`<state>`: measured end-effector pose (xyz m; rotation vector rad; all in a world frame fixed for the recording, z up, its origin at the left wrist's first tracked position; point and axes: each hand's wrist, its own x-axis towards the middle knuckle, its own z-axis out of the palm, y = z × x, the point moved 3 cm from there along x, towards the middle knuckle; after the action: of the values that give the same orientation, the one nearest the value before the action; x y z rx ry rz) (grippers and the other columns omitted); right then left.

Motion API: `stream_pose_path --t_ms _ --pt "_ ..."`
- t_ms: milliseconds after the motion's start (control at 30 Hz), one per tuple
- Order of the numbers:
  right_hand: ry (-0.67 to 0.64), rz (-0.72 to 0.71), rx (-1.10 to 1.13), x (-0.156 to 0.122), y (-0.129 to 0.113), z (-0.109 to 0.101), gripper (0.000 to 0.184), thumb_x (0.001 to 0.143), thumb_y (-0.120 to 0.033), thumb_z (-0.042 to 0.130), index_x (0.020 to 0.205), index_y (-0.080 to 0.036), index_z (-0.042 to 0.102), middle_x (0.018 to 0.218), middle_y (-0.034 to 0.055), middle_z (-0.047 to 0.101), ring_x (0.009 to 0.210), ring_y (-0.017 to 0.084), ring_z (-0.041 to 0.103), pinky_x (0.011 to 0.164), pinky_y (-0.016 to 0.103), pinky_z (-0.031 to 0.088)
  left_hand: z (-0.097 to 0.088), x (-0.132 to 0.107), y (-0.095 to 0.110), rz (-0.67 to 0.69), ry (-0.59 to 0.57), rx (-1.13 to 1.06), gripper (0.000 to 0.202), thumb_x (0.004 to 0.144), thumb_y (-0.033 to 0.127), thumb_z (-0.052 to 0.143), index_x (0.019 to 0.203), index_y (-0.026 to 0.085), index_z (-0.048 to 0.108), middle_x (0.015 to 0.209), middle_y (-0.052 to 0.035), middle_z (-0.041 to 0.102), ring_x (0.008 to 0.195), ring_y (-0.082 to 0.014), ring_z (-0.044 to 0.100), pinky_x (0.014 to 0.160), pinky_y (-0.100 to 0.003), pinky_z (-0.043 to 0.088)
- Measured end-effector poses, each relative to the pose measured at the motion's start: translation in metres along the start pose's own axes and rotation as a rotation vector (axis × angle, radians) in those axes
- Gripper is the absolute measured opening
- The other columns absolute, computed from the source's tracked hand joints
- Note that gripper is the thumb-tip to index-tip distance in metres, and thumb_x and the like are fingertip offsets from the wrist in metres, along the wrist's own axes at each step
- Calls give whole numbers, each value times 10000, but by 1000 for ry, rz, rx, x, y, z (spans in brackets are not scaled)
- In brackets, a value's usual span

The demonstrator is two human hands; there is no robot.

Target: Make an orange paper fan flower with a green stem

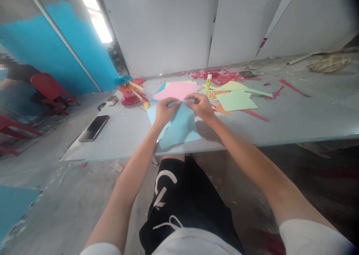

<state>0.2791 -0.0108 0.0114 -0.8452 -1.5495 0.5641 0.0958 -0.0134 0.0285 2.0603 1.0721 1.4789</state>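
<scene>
Both hands pinch the far edge of a light blue sheet of paper (181, 126), which slopes down toward the table's front edge. My left hand (166, 111) is closed on the left part of that edge, thumb and fingers pressed together. Close beside it, my right hand (201, 104) grips the same edge, the fingertips of the two hands nearly meeting. Another pale blue piece (152, 114) shows under the left hand. Just beyond the hands lies a pink sheet (176, 90). To the right are a light green sheet (236, 100) and a yellow glue stick (208, 82), standing upright.
A phone (94, 128) lies at the table's left end, near a colourful paper decoration (129, 91) and a yellow cap (146, 105). Red paper strips (256, 115) and scraps scatter to the right. A red chair (52, 88) and a person are at far left.
</scene>
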Motion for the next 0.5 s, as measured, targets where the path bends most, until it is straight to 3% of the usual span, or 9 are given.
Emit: stream_pose_path --t_ms 133,500 --pt "-31 -25 -73 -1 -2 1 210 837 -411 717 897 -220 780 922 42 772 861 218 658 761 341 501 1 -1 0 -4 -19 29 164 849 345 704 851 208 794 893 -47 796 887 -232 718 880 -358 542" --pt "5 -62 -62 -1 4 3 173 834 -381 737 880 -220 781 896 36 771 834 217 667 759 339 488 3 -2 -2 23 -11 23 170 864 339 696 860 199 792 896 -48 798 880 -232 727 872 -353 546"
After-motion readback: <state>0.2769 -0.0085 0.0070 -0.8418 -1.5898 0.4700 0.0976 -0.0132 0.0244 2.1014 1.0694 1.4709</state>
